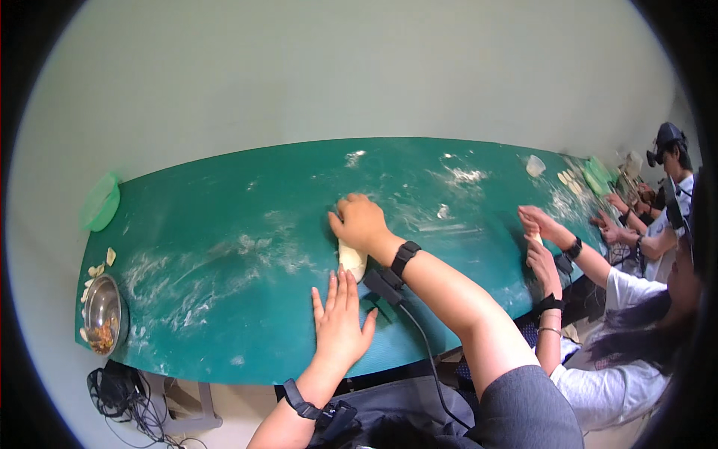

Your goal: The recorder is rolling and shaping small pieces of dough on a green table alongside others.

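Note:
A pale roll of dough (351, 263) lies on the green tabletop (217, 247), pointing away from me. Over its far end my right hand (361, 222) is curled, fingers bent around the dough and hiding that part. My left hand (342, 323) lies flat at the near end with its fingers stretched out, the tips touching the dough. Both wrists wear black straps, and a small black device with a cable (420, 329) hangs by the right one.
At the left edge stand a metal bowl (122, 307) with orange-yellow filling, flattened dough pieces (111, 257) and a green plastic basket (101, 203). White flour (465, 176) dusts the table. To my right a co-worker's hands (544, 228) hold dough; beyond lie a clear container (535, 166) and more people.

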The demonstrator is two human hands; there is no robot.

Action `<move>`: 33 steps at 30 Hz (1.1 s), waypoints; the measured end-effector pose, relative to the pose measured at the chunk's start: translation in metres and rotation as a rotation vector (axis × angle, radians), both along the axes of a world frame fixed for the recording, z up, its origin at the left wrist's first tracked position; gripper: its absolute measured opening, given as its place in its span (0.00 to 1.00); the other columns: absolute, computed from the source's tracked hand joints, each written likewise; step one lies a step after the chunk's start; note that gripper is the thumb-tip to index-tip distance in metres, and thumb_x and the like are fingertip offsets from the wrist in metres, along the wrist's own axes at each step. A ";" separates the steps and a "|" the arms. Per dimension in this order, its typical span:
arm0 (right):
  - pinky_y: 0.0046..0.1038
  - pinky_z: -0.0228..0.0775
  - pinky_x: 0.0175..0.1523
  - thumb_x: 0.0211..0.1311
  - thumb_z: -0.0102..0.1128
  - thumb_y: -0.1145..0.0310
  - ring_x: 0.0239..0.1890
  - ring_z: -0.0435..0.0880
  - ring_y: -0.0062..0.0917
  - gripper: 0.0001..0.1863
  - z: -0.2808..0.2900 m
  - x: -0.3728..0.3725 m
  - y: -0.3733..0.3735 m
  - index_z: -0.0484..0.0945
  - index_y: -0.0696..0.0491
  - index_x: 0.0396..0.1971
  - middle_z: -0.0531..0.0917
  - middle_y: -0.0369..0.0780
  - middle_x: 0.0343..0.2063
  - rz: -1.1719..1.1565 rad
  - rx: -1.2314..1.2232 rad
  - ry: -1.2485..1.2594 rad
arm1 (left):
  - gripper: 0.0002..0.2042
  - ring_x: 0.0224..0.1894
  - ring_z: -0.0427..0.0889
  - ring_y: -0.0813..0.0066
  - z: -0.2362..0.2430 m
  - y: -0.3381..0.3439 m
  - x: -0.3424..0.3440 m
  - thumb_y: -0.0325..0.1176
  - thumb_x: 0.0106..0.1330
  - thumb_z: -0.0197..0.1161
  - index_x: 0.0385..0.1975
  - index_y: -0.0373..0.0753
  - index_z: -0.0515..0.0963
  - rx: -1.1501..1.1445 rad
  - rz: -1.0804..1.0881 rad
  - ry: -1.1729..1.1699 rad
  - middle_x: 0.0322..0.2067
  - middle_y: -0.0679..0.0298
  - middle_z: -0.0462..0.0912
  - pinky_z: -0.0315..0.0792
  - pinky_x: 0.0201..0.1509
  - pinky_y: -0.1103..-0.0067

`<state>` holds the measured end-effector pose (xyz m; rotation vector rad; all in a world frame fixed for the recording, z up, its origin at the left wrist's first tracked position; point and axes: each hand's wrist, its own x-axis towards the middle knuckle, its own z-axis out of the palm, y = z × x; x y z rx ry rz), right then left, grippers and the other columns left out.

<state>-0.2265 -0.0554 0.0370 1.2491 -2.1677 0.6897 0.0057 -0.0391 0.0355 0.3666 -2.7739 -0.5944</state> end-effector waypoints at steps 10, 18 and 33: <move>0.41 0.77 0.28 0.72 0.49 0.54 0.21 0.86 0.44 0.28 0.038 0.014 0.006 0.85 0.52 0.15 0.84 0.46 0.16 -0.151 0.319 -0.075 | 0.43 0.78 0.52 0.49 0.001 0.006 -0.001 0.45 0.67 0.62 0.74 0.26 0.51 -0.003 0.017 0.023 0.74 0.43 0.56 0.36 0.79 0.49; 0.43 0.76 0.47 0.68 0.54 0.60 0.49 0.84 0.44 0.15 0.021 0.024 0.009 0.82 0.57 0.36 0.84 0.49 0.38 -0.076 0.197 -0.160 | 0.42 0.78 0.53 0.49 0.001 0.005 -0.002 0.45 0.66 0.62 0.74 0.27 0.52 0.019 0.016 0.019 0.74 0.43 0.55 0.39 0.79 0.48; 0.43 0.69 0.52 0.61 0.59 0.66 0.51 0.75 0.42 0.11 0.001 0.007 -0.008 0.77 0.56 0.39 0.78 0.46 0.41 -0.085 0.013 -0.085 | 0.40 0.78 0.54 0.51 0.001 0.004 -0.002 0.44 0.66 0.62 0.72 0.26 0.56 0.038 0.004 0.021 0.75 0.44 0.53 0.39 0.78 0.48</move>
